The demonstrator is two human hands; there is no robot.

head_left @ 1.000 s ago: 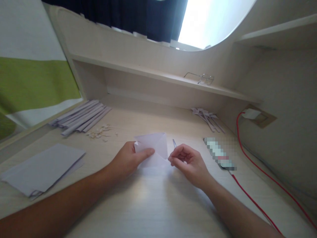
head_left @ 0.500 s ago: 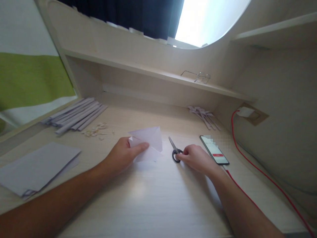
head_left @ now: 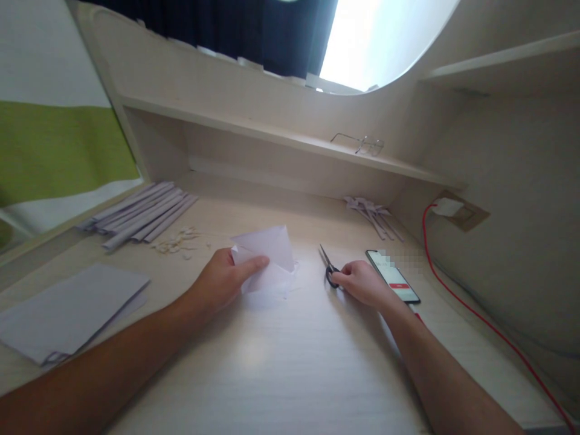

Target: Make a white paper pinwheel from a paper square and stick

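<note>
My left hand (head_left: 231,278) pinches a folded sheet of white paper (head_left: 272,244) between thumb and fingers, its layers fanning apart above the desk. To the right of the paper, my right hand (head_left: 365,283) is closed on the black handle of a pair of scissors (head_left: 329,264). The blades point away from me toward the back of the desk and look closed. Small white scraps or paper edges show just beneath the folded sheet.
Stacked white paper (head_left: 77,308) lies at the left, with rolled paper tubes (head_left: 140,211) and small scraps (head_left: 176,241) behind it. Folded paper strips (head_left: 371,214) lie back right. A phone (head_left: 393,277) and a red cable (head_left: 471,326) are on the right; glasses (head_left: 362,145) rest on the shelf.
My right hand has shifted the scissors slightly to the right and farther away. The paper in my left hand has moved a little left.
</note>
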